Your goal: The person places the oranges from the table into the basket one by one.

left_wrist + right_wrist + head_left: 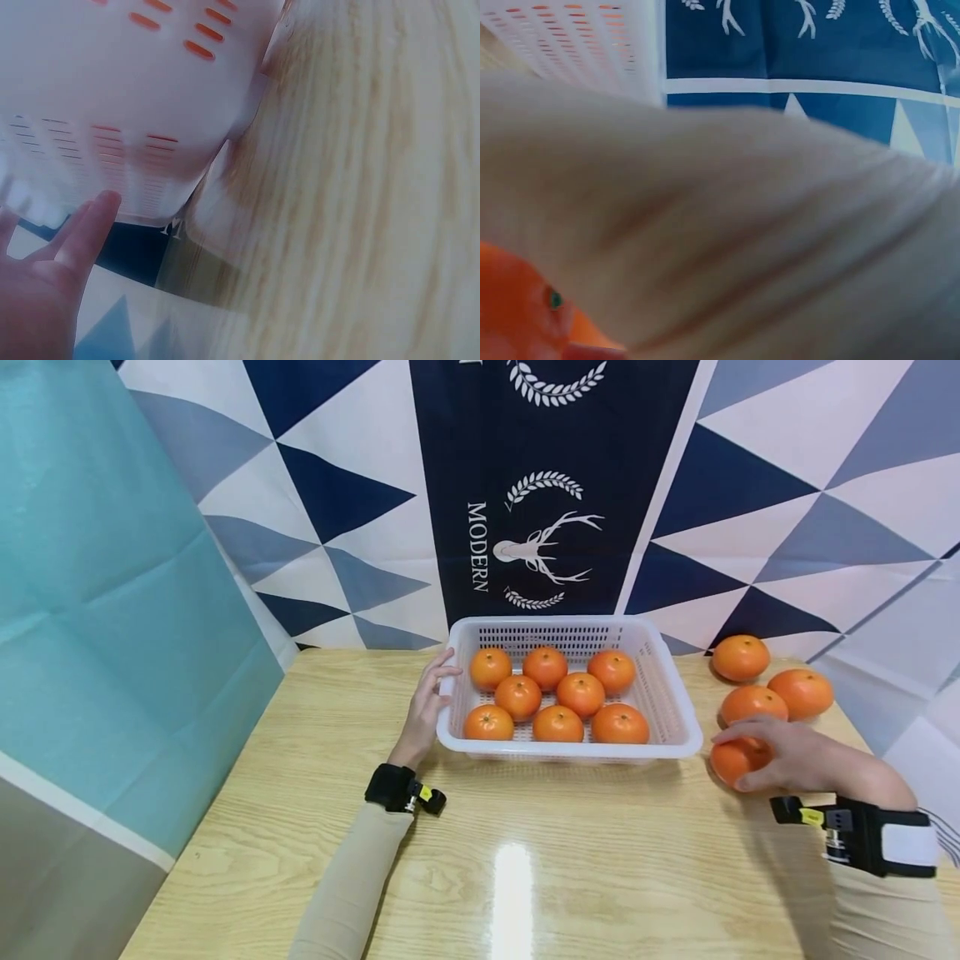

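A white plastic basket with slotted walls stands on the table, holding several oranges. At its left end my left hand touches the wall and rim with fairly straight fingers; the left wrist view shows those fingers beside the slotted side. Right of the basket, my right hand grips an orange between thumb and fingers, low over the table. Much of the right wrist view is filled by the blurred hand and wrist, with an orange showing at lower left.
Several loose oranges lie behind the right hand, at the table's back right corner. The wooden table extends in front of the basket. A patterned cloth hangs close behind it, and a teal sheet hangs on the left.
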{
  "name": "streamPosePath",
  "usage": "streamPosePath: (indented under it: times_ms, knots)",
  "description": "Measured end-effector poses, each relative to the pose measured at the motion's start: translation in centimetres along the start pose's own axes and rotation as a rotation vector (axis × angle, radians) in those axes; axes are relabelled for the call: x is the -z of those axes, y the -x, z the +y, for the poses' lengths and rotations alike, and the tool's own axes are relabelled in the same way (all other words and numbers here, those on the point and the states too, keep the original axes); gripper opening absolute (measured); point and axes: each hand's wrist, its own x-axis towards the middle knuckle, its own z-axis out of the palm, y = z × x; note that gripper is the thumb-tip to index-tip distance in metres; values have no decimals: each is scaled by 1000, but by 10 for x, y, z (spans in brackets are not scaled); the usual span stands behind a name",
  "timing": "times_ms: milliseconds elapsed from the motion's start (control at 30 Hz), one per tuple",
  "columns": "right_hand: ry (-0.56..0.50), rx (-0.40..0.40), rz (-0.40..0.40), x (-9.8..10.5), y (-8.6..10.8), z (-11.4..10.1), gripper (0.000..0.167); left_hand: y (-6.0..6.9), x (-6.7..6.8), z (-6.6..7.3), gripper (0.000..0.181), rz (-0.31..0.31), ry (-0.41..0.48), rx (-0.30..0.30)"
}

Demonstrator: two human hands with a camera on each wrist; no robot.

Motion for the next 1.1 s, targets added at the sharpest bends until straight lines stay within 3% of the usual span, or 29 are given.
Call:
streamPosePath:
  times_ms: [267, 533, 833, 867, 1067, 1100]
  knots:
    - [-44, -32, -60, -3, -6, 2, 68, -3, 5, -15, 51, -18, 33, 35]
    - [-67, -110, -127, -2, -14, 3, 63, -3, 6, -16, 50, -28, 32, 13]
    - [-38, -106, -113, -2, -16, 3, 59, 2, 1, -4, 47, 8, 26, 1]
    - [-35, -103, -110, -2, -16, 3, 58, 4, 0, 3, 47, 8, 22, -9]
    - [-35, -76, -81, -4, -14, 3, 54, -1, 2, -7, 47, 6, 26, 10]
    - [-38, -74, -78, -5, -14, 3, 54, -4, 3, -15, 47, 5, 32, 21]
